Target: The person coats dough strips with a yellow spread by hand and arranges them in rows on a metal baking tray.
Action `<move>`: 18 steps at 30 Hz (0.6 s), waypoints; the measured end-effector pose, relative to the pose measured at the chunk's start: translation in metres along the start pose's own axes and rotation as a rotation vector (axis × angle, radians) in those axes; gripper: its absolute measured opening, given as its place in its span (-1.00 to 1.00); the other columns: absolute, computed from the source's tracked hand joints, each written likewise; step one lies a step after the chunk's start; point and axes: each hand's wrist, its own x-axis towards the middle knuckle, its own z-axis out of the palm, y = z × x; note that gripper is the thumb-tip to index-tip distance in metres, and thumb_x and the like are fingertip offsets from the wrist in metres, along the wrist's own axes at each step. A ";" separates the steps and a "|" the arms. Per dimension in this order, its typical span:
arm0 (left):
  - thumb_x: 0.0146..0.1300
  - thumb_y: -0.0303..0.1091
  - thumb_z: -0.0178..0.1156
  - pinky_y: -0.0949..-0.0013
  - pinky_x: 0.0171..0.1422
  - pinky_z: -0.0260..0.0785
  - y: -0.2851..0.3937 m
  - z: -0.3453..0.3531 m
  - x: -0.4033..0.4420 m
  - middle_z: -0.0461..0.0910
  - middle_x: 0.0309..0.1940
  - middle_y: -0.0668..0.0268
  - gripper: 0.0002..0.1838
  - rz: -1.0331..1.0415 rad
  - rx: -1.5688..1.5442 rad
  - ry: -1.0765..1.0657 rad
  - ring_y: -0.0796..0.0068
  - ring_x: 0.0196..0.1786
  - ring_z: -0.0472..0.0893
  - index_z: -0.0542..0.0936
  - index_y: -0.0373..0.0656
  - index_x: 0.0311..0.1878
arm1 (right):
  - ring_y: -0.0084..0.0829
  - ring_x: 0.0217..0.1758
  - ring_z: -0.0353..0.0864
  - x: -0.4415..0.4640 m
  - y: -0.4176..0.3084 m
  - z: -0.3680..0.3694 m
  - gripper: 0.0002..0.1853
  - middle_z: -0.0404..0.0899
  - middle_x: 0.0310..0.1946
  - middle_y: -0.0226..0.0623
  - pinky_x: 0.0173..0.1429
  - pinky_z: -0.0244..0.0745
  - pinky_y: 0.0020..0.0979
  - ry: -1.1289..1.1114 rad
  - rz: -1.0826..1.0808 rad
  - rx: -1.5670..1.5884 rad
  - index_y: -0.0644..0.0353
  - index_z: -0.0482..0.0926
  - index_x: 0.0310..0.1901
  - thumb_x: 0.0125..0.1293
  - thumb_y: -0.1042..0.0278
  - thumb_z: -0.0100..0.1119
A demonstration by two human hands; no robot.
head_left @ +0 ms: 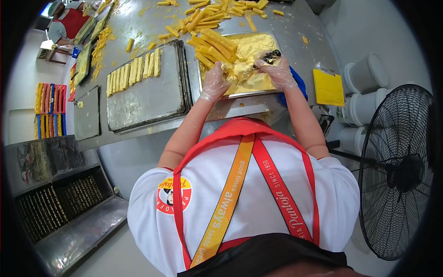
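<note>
Both my hands wear clear plastic gloves over a metal tray (251, 93) of pale yellow creamy spread (258, 44). My left hand (215, 84) is closed at the tray's near left, its fingertips against cream-covered material; what they pinch is hidden. My right hand (278, 74) grips a dark-handled tool (271, 56) at the tray's right side, with its working end lost in the spread. Plain yellow sticks (216, 42) of what looks like cake are piled over the tray's left part. Left of it, a row of coated sticks (134, 73) lies on a stacked flat baking sheet (147, 104).
More yellow sticks (207, 16) are heaped behind the tray on the metal table (143, 23). A yellow pad (328, 87) sits to the right, near white buckets (367, 74) and a black fan (399, 173). Another person in a red apron (74, 23) is at far left.
</note>
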 end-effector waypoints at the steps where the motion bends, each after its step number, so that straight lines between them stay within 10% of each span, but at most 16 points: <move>1: -0.04 -0.52 0.21 -0.08 -0.21 0.41 -0.002 0.000 0.001 0.55 -0.42 -0.12 -0.56 0.024 0.001 0.021 -0.25 -0.29 0.56 0.31 -0.28 -0.06 | -0.51 -0.33 0.64 0.003 -0.001 -0.002 -0.78 0.63 -0.34 -0.36 -0.27 0.59 -0.49 0.040 -0.003 -0.179 0.28 0.59 -0.18 0.16 0.48 0.40; 5: -0.03 -0.48 0.26 -0.11 -0.26 0.40 -0.012 0.008 -0.001 0.54 -0.46 -0.14 -0.51 -0.039 0.055 -0.003 -0.24 -0.34 0.56 0.30 -0.29 -0.01 | -0.38 -0.32 0.66 0.003 -0.042 0.004 -0.74 0.62 -0.30 -0.27 -0.24 0.69 -0.38 0.201 0.024 -0.737 0.30 0.56 -0.14 0.15 0.53 0.40; 9: 0.02 -0.48 0.22 -0.09 -0.29 0.41 0.010 -0.001 0.003 0.56 -0.45 -0.13 -0.50 -0.076 0.014 -0.020 -0.22 -0.34 0.58 0.29 -0.30 0.05 | -0.39 -0.27 0.66 -0.006 -0.027 0.014 -0.67 0.62 -0.26 -0.25 -0.24 0.70 -0.35 -0.088 0.042 0.225 0.33 0.54 -0.11 0.11 0.52 0.44; 16: 0.04 -0.39 0.28 -0.01 -0.15 0.44 0.005 -0.001 0.002 0.60 -0.32 -0.12 -0.44 -0.205 0.004 -0.080 -0.13 -0.23 0.61 0.34 -0.30 0.12 | -0.51 -0.33 0.64 0.014 -0.039 0.001 -0.88 0.64 -0.40 -0.34 -0.28 0.52 -0.51 0.130 -0.022 -0.724 0.22 0.64 -0.25 0.20 0.44 0.37; 18: 0.02 -0.38 0.31 0.05 -0.08 0.45 0.012 -0.006 0.003 0.62 -0.29 -0.09 -0.47 -0.213 -0.054 -0.018 -0.10 -0.20 0.62 0.42 -0.31 0.08 | -0.48 -0.32 0.65 0.010 -0.033 0.003 -0.80 0.64 -0.36 -0.34 -0.26 0.54 -0.49 0.059 0.001 -0.259 0.23 0.61 -0.21 0.16 0.42 0.41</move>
